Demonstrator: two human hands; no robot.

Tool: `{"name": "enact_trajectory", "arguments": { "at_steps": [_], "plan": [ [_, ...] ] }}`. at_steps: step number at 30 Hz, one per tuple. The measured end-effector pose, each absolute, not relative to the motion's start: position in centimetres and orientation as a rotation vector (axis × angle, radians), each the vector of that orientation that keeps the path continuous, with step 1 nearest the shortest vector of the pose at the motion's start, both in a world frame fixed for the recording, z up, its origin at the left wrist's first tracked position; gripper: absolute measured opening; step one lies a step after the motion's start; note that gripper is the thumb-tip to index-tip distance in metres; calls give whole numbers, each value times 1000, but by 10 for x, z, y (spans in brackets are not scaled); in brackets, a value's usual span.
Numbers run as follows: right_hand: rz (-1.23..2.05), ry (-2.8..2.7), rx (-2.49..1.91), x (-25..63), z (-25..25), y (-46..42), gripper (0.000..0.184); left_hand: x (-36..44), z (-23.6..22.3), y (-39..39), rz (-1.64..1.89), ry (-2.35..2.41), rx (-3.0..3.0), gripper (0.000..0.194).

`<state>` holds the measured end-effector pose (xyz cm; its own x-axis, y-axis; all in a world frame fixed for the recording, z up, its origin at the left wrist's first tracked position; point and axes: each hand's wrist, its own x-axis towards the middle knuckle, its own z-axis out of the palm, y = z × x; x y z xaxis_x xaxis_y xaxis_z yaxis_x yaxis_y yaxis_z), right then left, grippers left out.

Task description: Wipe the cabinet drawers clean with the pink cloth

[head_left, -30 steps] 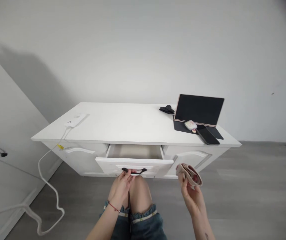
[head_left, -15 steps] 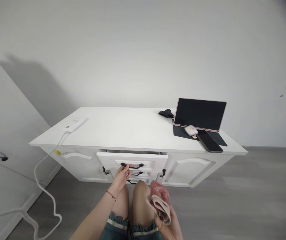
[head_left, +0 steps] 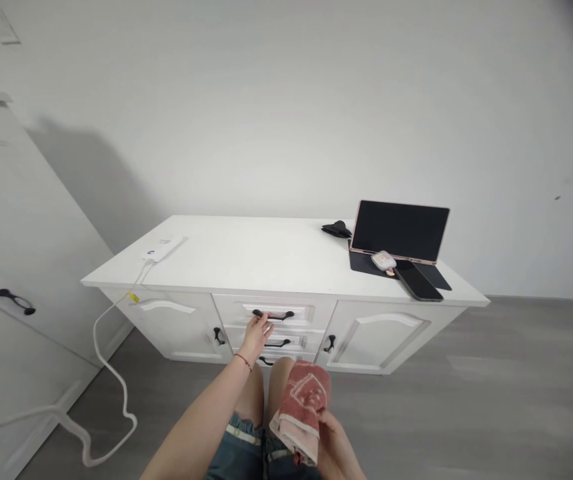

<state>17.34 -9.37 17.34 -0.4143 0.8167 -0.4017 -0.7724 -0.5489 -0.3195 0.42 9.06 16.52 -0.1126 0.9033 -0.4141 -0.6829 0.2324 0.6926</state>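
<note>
In the head view my left hand (head_left: 256, 337) is at the black handle (head_left: 281, 315) of the top drawer (head_left: 311, 307), its fingers curled against the handle's left part. That drawer sits flush in the white cabinet. Two more drawers with black handles lie below it, partly hidden by my hand and knees. A folded towel (head_left: 306, 393), dusty red with a pale pink side and a light pattern, is gripped at its right edge by my right hand (head_left: 333, 440). The towel is above my lap, in front of my right knee.
On the cabinet top (head_left: 246, 257) stand a tablet (head_left: 400, 230) on a dark cover, a phone (head_left: 419, 281), a small pale case (head_left: 383, 261) and a black folded item (head_left: 337, 229). A white power strip (head_left: 163, 249) lies left, its cord (head_left: 121, 380) trailing to the floor.
The top drawer, slightly open before, is now shut, with my left hand still at its handle. My right hand has turned the towel, showing more of its red patterned face.
</note>
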Motion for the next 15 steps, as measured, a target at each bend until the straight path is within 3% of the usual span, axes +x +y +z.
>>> {"name": "enact_trajectory", "arguments": {
  "at_steps": [5, 10, 15],
  "plan": [
    [2062, -94, -677, 169, 185, -109, 26, 7, 176, 60, 1203, 917, 313, 16],
    [1952, -170, -781, 178, 195, -126, 35, -4, 193, -17, 890, 775, 480, 50],
    [1868, -245, -901, 217, 200, -157, 38, -70, 183, -120, 734, 949, 714, 52]
  ]
}}
